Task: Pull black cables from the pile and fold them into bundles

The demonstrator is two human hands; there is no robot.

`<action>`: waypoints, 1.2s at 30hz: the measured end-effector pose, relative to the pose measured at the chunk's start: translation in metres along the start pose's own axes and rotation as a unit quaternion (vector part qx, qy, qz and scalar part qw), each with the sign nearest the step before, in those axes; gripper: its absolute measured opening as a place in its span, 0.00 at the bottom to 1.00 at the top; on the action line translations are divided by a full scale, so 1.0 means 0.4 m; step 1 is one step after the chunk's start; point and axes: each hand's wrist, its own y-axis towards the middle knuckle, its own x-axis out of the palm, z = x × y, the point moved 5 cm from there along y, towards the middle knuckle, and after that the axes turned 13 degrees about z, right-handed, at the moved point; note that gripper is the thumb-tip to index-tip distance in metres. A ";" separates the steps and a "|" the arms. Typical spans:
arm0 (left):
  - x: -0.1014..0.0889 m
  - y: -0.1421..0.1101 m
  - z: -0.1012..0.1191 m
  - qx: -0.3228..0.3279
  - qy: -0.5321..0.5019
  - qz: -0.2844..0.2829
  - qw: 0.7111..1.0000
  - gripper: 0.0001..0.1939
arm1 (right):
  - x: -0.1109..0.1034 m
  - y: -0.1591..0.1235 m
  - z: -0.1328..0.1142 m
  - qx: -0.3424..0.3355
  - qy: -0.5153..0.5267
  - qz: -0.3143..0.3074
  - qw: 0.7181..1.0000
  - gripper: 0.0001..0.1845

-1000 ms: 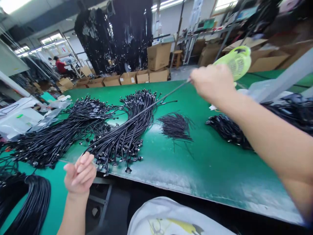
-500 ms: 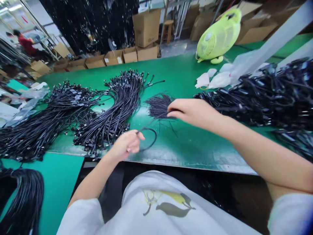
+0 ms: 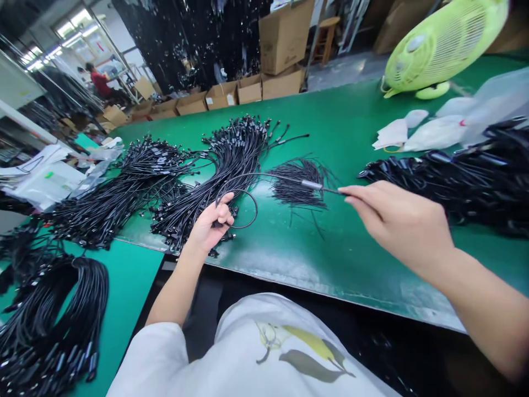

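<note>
Between my hands stretches a thin black cable (image 3: 256, 205), curled into a loop beside my left hand (image 3: 211, 221), whose fingers are closed on it. My right hand (image 3: 392, 220) pinches the cable's other end, just past a grey sleeve-like piece (image 3: 311, 185). Beneath the cable lies a pile of short black ties or thin strips (image 3: 297, 190), fanned out on the green table (image 3: 330, 248). Behind my left hand rests a bundle of black cables (image 3: 237, 157) with connectors at the ends.
A second cable bundle (image 3: 124, 190) lies further left, and looped cables (image 3: 78, 309) cover a lower green surface. To the right is a heap of black cables (image 3: 446, 176) near plastic bags (image 3: 438, 129) and a lime-green fan (image 3: 438, 49). Cardboard boxes (image 3: 223, 95) line the far edge.
My right hand has moved right, away from the strip pile, drawing the cable out across it. My left hand has risen slightly with its loop. The view has shifted left.
</note>
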 end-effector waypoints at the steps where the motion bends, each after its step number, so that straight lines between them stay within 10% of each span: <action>1: -0.004 0.000 -0.004 -0.003 -0.010 0.006 1.000 0.12 | -0.010 0.010 0.008 0.017 0.000 0.016 1.000 0.12; 11: -0.011 0.014 0.019 -0.006 -0.118 0.052 0.992 0.18 | 0.040 -0.011 -0.027 -0.055 0.035 -0.090 0.994 0.17; 18: -0.027 0.012 -0.011 -0.091 -0.113 0.025 0.989 0.16 | 0.000 0.032 -0.013 -0.035 -0.004 0.027 0.999 0.11; 24: -0.024 0.015 -0.010 -0.087 -0.148 0.009 0.985 0.15 | 0.013 0.025 -0.016 -0.045 0.018 -0.021 0.999 0.12; 31: 0.011 0.037 -0.043 0.072 -0.001 0.049 0.996 0.10 | 0.060 -0.022 -0.119 -0.126 -0.014 -0.130 0.983 0.12; 36: 0.111 -0.016 -0.143 0.239 0.327 -0.121 0.906 0.15 | 0.097 -0.020 -0.218 -0.100 0.144 -0.265 0.948 0.11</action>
